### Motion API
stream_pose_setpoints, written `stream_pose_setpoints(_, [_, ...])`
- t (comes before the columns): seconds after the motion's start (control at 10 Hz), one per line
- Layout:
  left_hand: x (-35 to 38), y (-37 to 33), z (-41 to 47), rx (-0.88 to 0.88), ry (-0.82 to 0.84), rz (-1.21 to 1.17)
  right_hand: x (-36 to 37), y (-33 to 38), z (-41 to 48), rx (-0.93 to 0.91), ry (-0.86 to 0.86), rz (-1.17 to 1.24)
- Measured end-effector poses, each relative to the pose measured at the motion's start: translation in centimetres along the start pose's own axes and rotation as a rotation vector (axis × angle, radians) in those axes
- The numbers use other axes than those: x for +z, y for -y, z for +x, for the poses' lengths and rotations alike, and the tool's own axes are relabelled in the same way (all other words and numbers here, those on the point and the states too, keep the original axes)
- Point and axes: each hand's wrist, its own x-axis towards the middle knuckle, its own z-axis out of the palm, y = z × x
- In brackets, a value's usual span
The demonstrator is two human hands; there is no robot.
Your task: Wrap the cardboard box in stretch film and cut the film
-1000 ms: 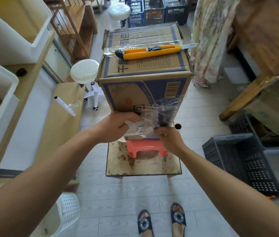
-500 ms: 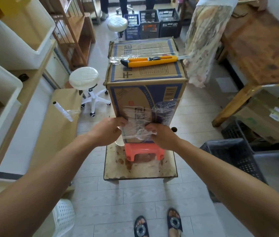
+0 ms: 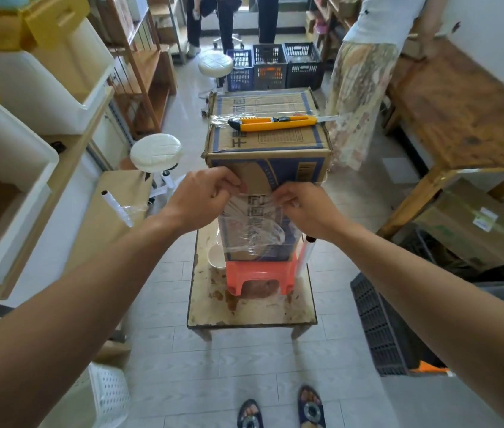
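A tall cardboard box (image 3: 267, 140) with blue print stands on a red plastic stool (image 3: 258, 274), which rests on a small worn table (image 3: 252, 313). Clear stretch film (image 3: 252, 230) lies crumpled over the box's near face. My left hand (image 3: 204, 196) and my right hand (image 3: 301, 206) both pinch the film's upper edge against that face, just below the top. A yellow utility knife (image 3: 275, 122) lies across the box's top, over a strip of film. A film roll (image 3: 306, 257) stands at the box's lower right, partly hidden by my right arm.
Another film roll (image 3: 118, 208) lies on a brown carton at the left. White bins sit on the left shelf, a white stool (image 3: 155, 152) behind it. A dark crate (image 3: 377, 325) is on the floor at right, a wooden bench beyond. A person in a long skirt (image 3: 358, 100) stands behind the box.
Both hands have slid up the box's near face, drawing the film from the lower part up toward the top edge. The camera view has tilted up.
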Motion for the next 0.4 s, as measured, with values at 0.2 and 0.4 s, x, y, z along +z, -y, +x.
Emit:
stream_pose_setpoints(0.2, [-0.8,-0.6,-1.3,0.039,-0.062,0.006,-1.5,0.6,-0.9,-0.015,-0.042,-0.059])
stream_pose_setpoints(0.4, [-0.1,-0.8,-4.1,0.122,-0.032,0.164,-1.6,1.2,-2.7,-0.033,-0.065,-0.067])
